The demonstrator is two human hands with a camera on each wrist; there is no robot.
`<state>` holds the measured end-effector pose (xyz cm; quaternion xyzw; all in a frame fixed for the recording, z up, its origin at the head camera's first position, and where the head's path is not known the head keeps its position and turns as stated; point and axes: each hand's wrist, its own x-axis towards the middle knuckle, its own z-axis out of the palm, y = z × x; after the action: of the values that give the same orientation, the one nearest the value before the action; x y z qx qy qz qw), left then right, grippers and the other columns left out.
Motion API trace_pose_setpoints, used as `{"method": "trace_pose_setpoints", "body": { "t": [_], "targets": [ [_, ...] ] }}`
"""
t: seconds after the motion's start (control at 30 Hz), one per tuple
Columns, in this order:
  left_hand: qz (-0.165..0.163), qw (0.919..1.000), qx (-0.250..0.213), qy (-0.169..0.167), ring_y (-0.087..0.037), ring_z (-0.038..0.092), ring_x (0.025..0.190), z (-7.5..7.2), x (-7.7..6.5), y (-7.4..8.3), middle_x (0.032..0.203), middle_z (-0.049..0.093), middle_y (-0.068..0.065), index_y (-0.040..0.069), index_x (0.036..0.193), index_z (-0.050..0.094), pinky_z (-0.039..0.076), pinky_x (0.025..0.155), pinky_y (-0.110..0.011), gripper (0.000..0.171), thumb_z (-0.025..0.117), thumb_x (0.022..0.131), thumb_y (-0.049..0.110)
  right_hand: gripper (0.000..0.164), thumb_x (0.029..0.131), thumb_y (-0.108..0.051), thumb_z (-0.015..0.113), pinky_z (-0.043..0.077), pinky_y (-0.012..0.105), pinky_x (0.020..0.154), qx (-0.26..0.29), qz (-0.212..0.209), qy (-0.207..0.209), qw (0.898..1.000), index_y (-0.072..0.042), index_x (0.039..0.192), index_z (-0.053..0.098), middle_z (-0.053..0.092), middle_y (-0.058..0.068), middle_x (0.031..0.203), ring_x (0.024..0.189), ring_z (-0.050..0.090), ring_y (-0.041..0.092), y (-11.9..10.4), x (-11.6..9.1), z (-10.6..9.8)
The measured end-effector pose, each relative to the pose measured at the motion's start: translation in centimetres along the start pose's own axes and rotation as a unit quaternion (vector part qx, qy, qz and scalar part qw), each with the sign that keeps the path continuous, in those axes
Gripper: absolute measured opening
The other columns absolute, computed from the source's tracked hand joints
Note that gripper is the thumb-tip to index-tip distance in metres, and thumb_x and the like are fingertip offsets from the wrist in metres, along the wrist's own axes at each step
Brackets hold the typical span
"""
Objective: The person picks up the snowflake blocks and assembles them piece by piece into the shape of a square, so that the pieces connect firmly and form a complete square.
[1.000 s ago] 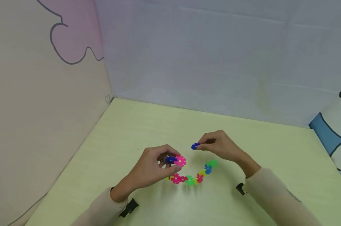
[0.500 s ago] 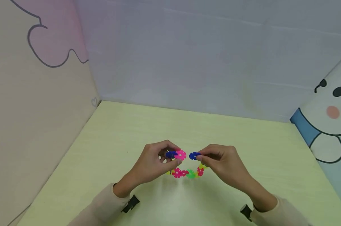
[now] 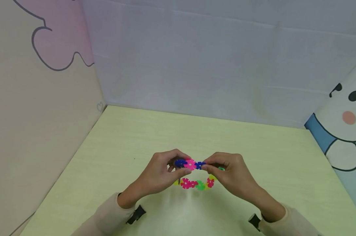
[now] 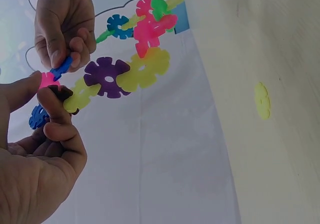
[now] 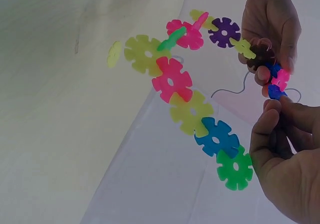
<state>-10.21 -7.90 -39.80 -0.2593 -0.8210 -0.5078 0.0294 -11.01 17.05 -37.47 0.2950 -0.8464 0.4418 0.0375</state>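
Note:
My left hand (image 3: 163, 172) pinches a pink snowflake disc (image 3: 190, 164) of slotted plastic, with a dark blue disc (image 3: 180, 163) joined behind it. Facing it, my right hand (image 3: 234, 170) holds a small blue snowflake disc (image 3: 199, 165) between thumb and forefinger, its edge meeting the pink one's rim. From the left hand a chain of interlocked discs hangs in a curve; a purple disc (image 4: 107, 78) and a yellow disc (image 4: 143, 69) show in the left wrist view. A green disc (image 5: 235, 169) forms its far end in the right wrist view, close by the right hand.
A pale yellow-green table (image 3: 142, 131) lies under the hands. One yellow disc (image 4: 262, 101) appears apart from the chain, over the tabletop. A grey-white wall (image 3: 180, 65) stands behind, with cartoon-painted panels at both sides. A black strap piece (image 3: 136, 214) juts from the left cuff.
My right hand has come down and leftward with the blue disc, closing the gap to the pink disc until they meet. The left hand keeps its pinch. The head view has shifted.

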Motion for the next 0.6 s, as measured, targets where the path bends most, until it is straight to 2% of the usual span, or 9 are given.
{"method": "trace_pose_setpoints", "body": {
  "t": [0.2, 0.37, 0.6],
  "targets": [
    [0.006, 0.9996, -0.022, -0.019, -0.005, 0.048, 0.065, 0.23, 0.16, 0.0, 0.084, 0.072, 0.007, 0.014, 0.113, 0.072, 0.042, 0.056, -0.021, 0.025, 0.08, 0.091, 0.023, 0.008, 0.087, -0.007, 0.081, 0.06, 0.023, 0.067, -0.014, -0.007, 0.007, 1.0, -0.014, 0.09, 0.081, 0.077, -0.006, 0.084, 0.068, 0.065, 0.001, -0.05, -0.17, 0.22],
    [0.001, 0.999, -0.033, -0.03, -0.005, 0.05, 0.065, 0.34, 0.31, -0.32, 0.087, 0.073, 0.004, 0.013, 0.114, 0.071, 0.042, 0.056, -0.021, 0.025, 0.08, 0.092, 0.022, 0.009, 0.086, -0.006, 0.081, 0.059, 0.023, 0.065, -0.015, -0.017, 0.014, 1.0, -0.013, 0.09, 0.081, 0.077, -0.006, 0.083, 0.067, 0.063, 0.002, -0.11, -0.13, 0.41],
    [-0.013, 0.9992, -0.03, -0.025, -0.005, 0.053, 0.067, 0.34, 0.2, -0.73, 0.09, 0.074, 0.007, 0.016, 0.115, 0.071, 0.045, 0.057, -0.021, 0.026, 0.08, 0.091, 0.023, 0.009, 0.087, -0.008, 0.081, 0.059, 0.022, 0.066, -0.024, -0.009, -0.012, 1.0, -0.014, 0.093, 0.081, 0.077, -0.007, 0.087, 0.069, 0.063, 0.001, -0.5, 0.44, 0.03]
  ]
}}
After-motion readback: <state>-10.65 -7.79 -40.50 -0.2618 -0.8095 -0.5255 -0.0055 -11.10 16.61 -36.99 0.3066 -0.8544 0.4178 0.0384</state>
